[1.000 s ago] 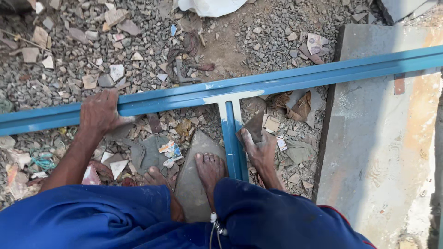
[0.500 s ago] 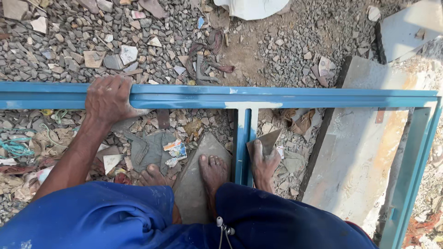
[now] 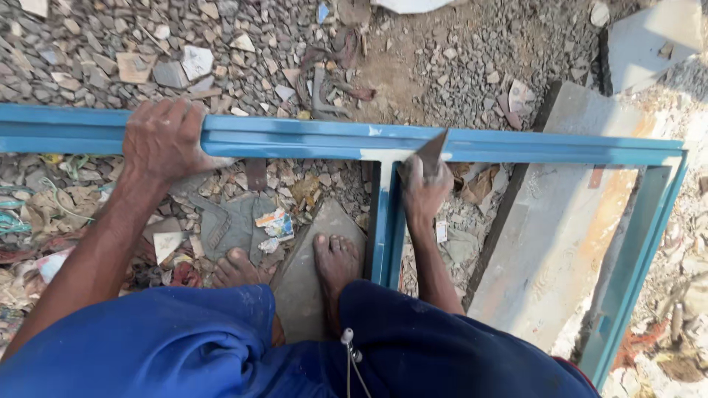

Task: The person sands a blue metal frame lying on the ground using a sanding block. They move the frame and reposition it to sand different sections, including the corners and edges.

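1. The left hand [image 3: 164, 141] is closed over the top bar of a blue frame [image 3: 295, 140]. The fingers wrap over the far side of the bar and the thumb sits on the near side.
2. The frame lies flat on the ground. Its long top bar runs out both ways from that grip, off the left edge and far to the right.
3. The right hand [image 3: 424, 188] is closed around a scraper [image 3: 430, 152]. It is a flat, dark metal blade that gets wider at the end.
4. The blade sticks up and away from the right hand. Its edge touches the frame just where the middle bar [image 3: 387, 228] meets the top bar.
5. There is a pale patch [image 3: 383, 153] on the frame right under the blade.
6. The middle bar runs from the right hand back toward the person.
7. Two bare feet are below the hands. The right foot [image 3: 335, 258] stands on a flat grey stone [image 3: 313, 284], just beside the middle bar. The left foot [image 3: 236, 269] is between the two hands, nearer the person.
8. A big grey slab [image 3: 553, 243] lies to the right of the right hand, under the frame.
9. Small stones [image 3: 457, 59] and bits of trash [image 3: 274, 223] lie all around.
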